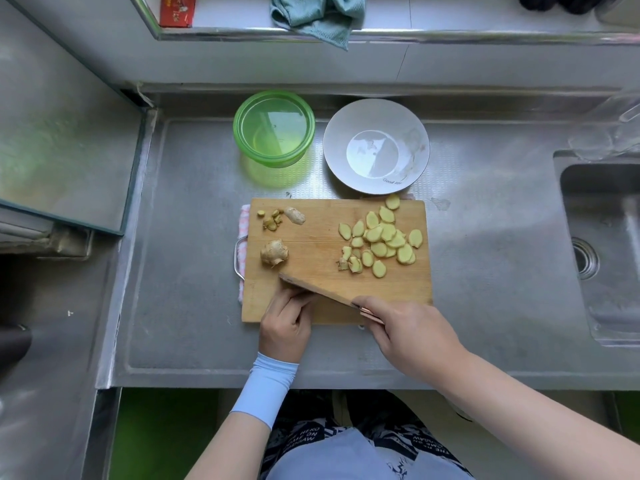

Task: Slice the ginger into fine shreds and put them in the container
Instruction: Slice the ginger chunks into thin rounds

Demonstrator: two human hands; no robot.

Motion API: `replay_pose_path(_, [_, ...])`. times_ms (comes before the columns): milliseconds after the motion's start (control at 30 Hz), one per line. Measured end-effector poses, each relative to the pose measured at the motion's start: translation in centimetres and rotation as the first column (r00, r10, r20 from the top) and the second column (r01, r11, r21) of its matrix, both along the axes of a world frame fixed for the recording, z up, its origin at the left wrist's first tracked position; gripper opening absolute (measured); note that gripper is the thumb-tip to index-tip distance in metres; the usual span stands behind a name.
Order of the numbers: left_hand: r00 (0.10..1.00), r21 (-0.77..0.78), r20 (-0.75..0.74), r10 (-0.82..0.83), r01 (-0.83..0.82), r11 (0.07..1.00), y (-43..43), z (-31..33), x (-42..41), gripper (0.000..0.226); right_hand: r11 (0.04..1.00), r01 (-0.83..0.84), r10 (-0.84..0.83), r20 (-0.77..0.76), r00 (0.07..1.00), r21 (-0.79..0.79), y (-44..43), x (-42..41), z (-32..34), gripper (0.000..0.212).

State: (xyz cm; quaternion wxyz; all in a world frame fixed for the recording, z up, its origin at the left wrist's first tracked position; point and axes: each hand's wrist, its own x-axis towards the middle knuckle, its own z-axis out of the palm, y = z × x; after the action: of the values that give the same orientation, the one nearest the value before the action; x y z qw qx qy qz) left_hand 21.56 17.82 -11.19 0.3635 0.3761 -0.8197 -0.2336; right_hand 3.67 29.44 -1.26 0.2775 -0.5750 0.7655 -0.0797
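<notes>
A wooden cutting board lies on the steel counter. Several pale ginger slices are piled on its right half. An unpeeled ginger knob sits at the left, with a smaller piece and trimmings behind it. My right hand grips the handle of a knife, whose blade runs slantwise over the board's near part. My left hand rests on the board with curled fingers against the blade's near side; nothing shows in it. The empty green container stands behind the board.
A grey bowl stands to the right of the green container. A sink is sunk into the counter at the far right. A checked cloth lies under the board's left edge. A teal rag hangs from the shelf above.
</notes>
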Motion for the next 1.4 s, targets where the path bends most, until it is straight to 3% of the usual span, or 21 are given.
replay_pose_path(67, [1.0, -0.024, -0.014, 0.022, -0.022, 0.999, 0.0, -0.5, 0.0, 0.007, 0.998, -0.005, 0.002, -0.045, 0.999, -0.069, 0.5, 0.3, -0.1, 0.032])
replay_pose_path(167, [1.0, -0.04, 0.006, 0.03, -0.03, 0.999, 0.0, -0.9, 0.2, 0.019, 0.994, 0.019, -0.025, -0.054, 0.998, -0.11, 1.2, 1.1, 0.2, 0.036])
replay_pose_path(300, [1.0, -0.035, 0.007, 0.03, -0.03, 0.999, 0.1, -1.1, 0.3, 0.009, 0.991, 0.024, -0.034, -0.073, 0.997, -0.131, 1.4, 1.3, 0.6, 0.033])
replay_pose_path(600, [0.999, 0.028, -0.003, 0.033, -0.033, 0.999, 0.1, -0.5, 0.1, 0.016, 0.997, 0.001, -0.007, -0.078, 0.997, -0.077, 1.6, 0.6, 0.5, 0.032])
replay_pose_path(767, [0.997, 0.046, -0.045, 0.059, -0.057, 0.997, 0.1, -0.3, -0.1, 0.037, 0.999, 0.0, -0.003, -0.079, 0.997, -0.036, 1.6, 0.4, 0.7, 0.032])
replay_pose_path(1133, [0.998, 0.035, -0.047, 0.037, -0.036, 0.999, 0.0, -0.7, 0.1, 0.009, 0.996, -0.011, 0.014, -0.032, 0.999, 0.093, 0.3, 0.0, 1.2, 0.033])
replay_pose_path(1400, [0.999, 0.042, -0.007, 0.053, -0.053, 0.998, 0.1, -0.7, 0.1, 0.008, 0.991, -0.016, 0.014, 0.022, 1.0, 0.134, -1.9, 0.3, 0.5, 0.027])
